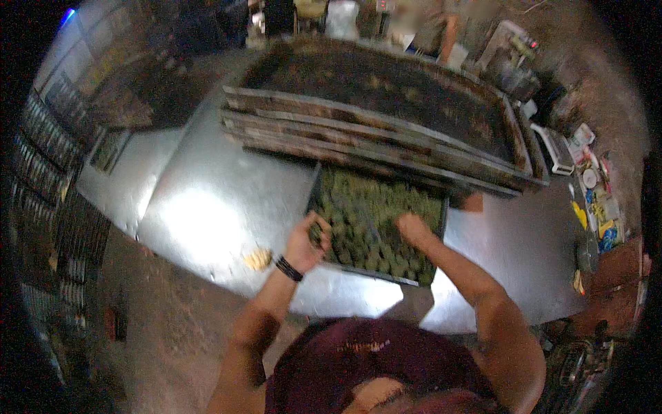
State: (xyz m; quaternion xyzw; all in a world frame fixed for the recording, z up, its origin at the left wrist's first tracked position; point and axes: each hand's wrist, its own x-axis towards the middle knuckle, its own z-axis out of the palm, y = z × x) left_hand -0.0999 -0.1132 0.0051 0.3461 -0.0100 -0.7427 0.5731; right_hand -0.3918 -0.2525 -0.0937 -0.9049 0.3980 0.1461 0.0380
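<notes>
A dark rectangular tray (407, 279) sits on the metal table in front of me, filled with several rounded green lumps (352, 238). Finer green crumbs (414, 200) lie toward its far right. At the tray's left edge, my left hand (303, 247) is curled around a dark green lump (316, 233); a black bracelet circles that wrist. My right hand (414, 230) is over the tray's right half, its fingers bent down and closed. Blur and the hand itself hide what those fingers hold. Left of my left wrist lies a pale yellow lump (257, 259) on the table.
Large, dark, worn trays (386, 134) are stacked directly behind the green-filled tray. The shiny metal table (207, 193) extends left and right. A white device (554, 150) and small cluttered items (598, 200) line the right side. Racks (76, 234) stand at left.
</notes>
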